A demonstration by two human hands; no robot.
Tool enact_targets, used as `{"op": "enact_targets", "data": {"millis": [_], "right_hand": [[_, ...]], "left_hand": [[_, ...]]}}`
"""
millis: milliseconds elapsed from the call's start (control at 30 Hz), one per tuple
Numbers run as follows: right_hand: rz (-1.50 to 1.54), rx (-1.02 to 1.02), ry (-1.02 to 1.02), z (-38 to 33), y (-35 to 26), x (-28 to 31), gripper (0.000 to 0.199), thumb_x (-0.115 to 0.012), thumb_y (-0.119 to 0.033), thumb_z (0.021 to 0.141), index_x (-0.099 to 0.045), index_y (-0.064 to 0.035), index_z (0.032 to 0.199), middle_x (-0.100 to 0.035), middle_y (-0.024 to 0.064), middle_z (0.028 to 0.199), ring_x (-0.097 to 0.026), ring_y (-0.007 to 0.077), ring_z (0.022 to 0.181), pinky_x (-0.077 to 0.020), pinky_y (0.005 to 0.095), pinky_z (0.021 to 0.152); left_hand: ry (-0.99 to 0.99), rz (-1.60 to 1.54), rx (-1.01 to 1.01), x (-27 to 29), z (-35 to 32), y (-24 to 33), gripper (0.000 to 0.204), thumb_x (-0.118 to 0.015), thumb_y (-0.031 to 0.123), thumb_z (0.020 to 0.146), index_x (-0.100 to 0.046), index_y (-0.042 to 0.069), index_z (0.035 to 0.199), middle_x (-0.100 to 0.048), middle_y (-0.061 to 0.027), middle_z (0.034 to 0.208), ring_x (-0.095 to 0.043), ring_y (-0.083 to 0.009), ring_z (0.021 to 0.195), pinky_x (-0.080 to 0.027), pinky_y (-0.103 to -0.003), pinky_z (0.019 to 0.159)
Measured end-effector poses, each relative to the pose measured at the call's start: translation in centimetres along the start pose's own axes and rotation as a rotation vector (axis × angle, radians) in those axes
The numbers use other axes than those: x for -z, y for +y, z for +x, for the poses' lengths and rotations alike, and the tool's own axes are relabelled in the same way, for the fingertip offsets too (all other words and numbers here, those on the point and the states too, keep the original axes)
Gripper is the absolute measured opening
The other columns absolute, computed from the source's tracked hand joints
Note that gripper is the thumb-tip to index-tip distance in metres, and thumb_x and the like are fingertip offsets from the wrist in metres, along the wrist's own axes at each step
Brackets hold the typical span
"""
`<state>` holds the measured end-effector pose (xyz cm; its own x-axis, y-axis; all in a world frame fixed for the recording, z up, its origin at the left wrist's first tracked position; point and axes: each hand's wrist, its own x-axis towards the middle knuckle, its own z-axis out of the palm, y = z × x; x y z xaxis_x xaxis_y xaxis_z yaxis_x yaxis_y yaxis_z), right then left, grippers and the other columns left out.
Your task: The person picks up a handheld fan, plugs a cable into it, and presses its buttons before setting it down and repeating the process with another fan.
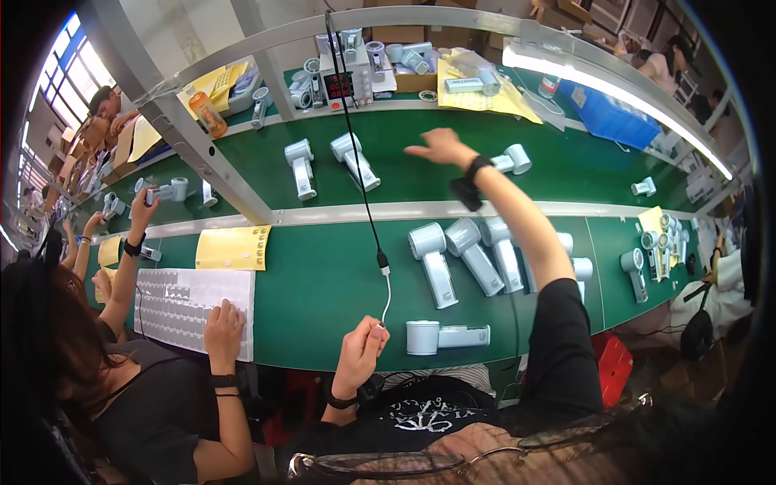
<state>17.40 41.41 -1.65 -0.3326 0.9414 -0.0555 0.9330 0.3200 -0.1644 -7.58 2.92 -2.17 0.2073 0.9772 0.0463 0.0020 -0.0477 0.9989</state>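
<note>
Green bench (pixel 323 255) fills most of the scene, w/ a metal rail (pixel 331 213) running left to right b/w its near & far parts. Co-worker (pixel 153 404) sits near left, one hand over a white label sheet (pixel 174 303). Tube lamp (pixel 566 74) slants across far right, above a blue bin (pixel 602 121). Yellow sheet (pixel 218 246) is just far of the label sheet; a box w/ red display (pixel 338 87) stands at the far side, approx. mid.

Lt-blue handheld units (pixel 436 271), each w/ round head & straight handle, lie in a row on the near bench right of ctr, pt. hidden by the right forearm. One more unit (pixel 449 338) lies crosswise on the near side of that row; two (pixel 301 170) lie on the far bench left of ctr, & another (pixel 513 159) is just right of the right wrist.

Right hand (pixel 444 148) is out over the far bench, thumb apart from the other fingers. Left hand (pixel 360 349) is at the near edge, fingers clamped on the end of a thin white cable (pixel 389 291). That cable runs up to a small black connector (pixel 381 260) on a black cord (pixel 352 137) hanging from the far top frame.
</note>
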Motion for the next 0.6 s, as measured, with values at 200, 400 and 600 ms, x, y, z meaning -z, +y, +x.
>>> {"op": "enact_targets", "data": {"millis": [200,400,600], "right_hand": [[0.075,0.021,-0.092,5.7,-8.2,-6.9,0.079,-0.063,-0.063,0.072,-0.059,0.0038,0.114,-0.048,0.0276,0.127,-0.045,0.0424,0.118,-0.0466,0.0495,0.091],[0.249,0.169,0.199,-2.1,-7.7,-1.5,0.058,-0.075,-0.021,0.069,-0.048,0.0067,0.112,-0.063,0.0239,0.088,-0.063,0.0406,0.082,-0.0508,0.0442,0.076],[0.597,0.135,0.219,-15.6,-6.7,4.0,0.061,-0.074,-0.016,0.072,-0.042,-0.0005,0.121,-0.063,0.0167,0.088,-0.063,0.0304,0.076,-0.0504,0.0349,0.067]], "left_hand": [[0.022,-0.001,-0.037,0.0,-0.6,1.2,0.028,-0.040,0.020,0.102,-0.043,0.003,0.079,-0.046,-0.0023,0.065,-0.040,-0.0067,0.056,-0.033,-0.021,0.051],[0.044,-0.027,-0.085,0.6,-0.9,0.7,0.028,-0.040,0.019,0.101,-0.042,0.004,0.078,-0.047,-0.0027,0.065,-0.040,-0.0070,0.055,-0.033,-0.021,0.051],[-0.027,-0.067,-0.058,-0.3,-1.0,0.5,0.025,-0.041,0.017,0.101,-0.044,0.002,0.080,-0.049,-0.0028,0.068,-0.042,-0.0072,0.058,-0.035,-0.021,0.053]]}}
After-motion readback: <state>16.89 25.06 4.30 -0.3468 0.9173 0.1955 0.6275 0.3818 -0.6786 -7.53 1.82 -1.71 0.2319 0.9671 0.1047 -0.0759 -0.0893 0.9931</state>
